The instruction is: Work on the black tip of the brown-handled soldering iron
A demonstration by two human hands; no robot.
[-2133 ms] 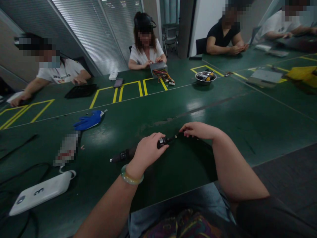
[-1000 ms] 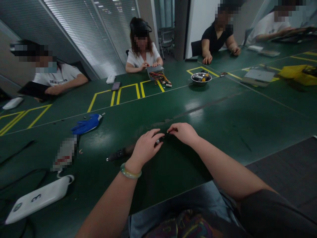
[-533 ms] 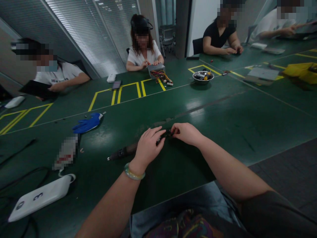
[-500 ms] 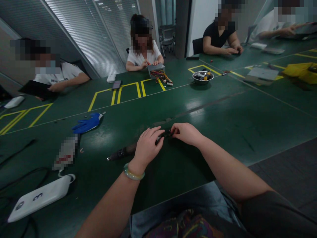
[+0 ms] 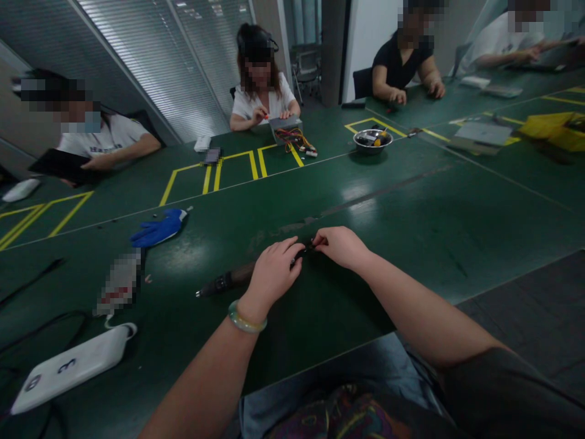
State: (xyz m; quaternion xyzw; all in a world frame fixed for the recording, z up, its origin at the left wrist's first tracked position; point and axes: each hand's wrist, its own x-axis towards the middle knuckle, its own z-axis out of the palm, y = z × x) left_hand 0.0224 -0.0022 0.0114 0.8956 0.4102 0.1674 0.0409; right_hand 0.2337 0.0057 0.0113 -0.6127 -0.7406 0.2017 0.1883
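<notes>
A long dark tool with a metal tip (image 5: 228, 280), shaped like an electric screwdriver, lies slantwise on the green table, its tip pointing left. My left hand (image 5: 276, 265), with a jade-coloured bangle at its wrist, is curled over the tool's right part, thumb and fingers closed about it. At the tool's right end my right hand (image 5: 340, 245) pinches a small dark part between thumb and fingertips. The fingers hide most of that part, and whether it is joined to the tool I cannot tell.
On the left lie a blue glove (image 5: 159, 227), a white power bank (image 5: 70, 369) marked 3, a pixelated device (image 5: 119, 283) and black cables (image 5: 31, 283). Across the table stands a metal bowl (image 5: 373, 141) of small parts. A co-worker (image 5: 265, 91) handles a grey box (image 5: 286, 129) with coloured wires.
My right fingertips have shifted slightly at the tool's right end, while my left hand keeps its hold. The black-shirted co-worker's hands have moved apart.
</notes>
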